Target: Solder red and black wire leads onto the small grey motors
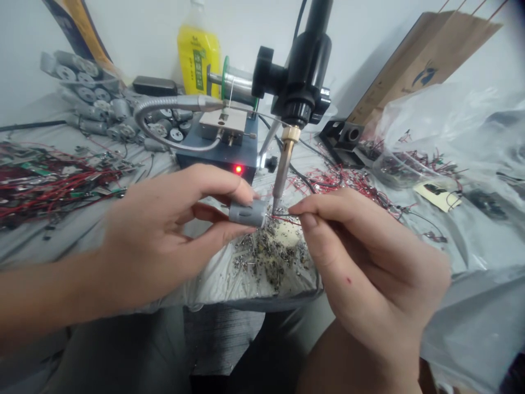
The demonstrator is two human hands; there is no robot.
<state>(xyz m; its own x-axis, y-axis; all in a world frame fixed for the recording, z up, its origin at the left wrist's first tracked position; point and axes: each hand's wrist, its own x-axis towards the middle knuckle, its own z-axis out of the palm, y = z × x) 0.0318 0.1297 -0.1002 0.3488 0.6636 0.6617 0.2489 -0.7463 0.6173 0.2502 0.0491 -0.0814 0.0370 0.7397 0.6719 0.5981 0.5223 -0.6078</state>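
Between the thumb and fingers of my left hand [176, 224] is a small grey electric motor [248, 213], lying on its side with its shaft to the left. My right hand [361, 251] pinches thin wires [287, 216], one red and one dark, whose ends reach toward the motor's right end. Above that end a soldering iron [283, 169] points down from a black stand clamp [303, 76]. Its tip is at or very near the wires and the motor's terminal; exact contact I cannot make out. Solder bits [279, 257] lie scattered below.
Behind my hands stands a blue solder feeder [192, 158] with a lit red lamp and a solder spool [240, 82]. Many motors [118, 117] are heaped at the back left. Wired boards [49, 186] lie at left, red wires [353, 189] at right. A yellow bottle [199, 57] stands behind.
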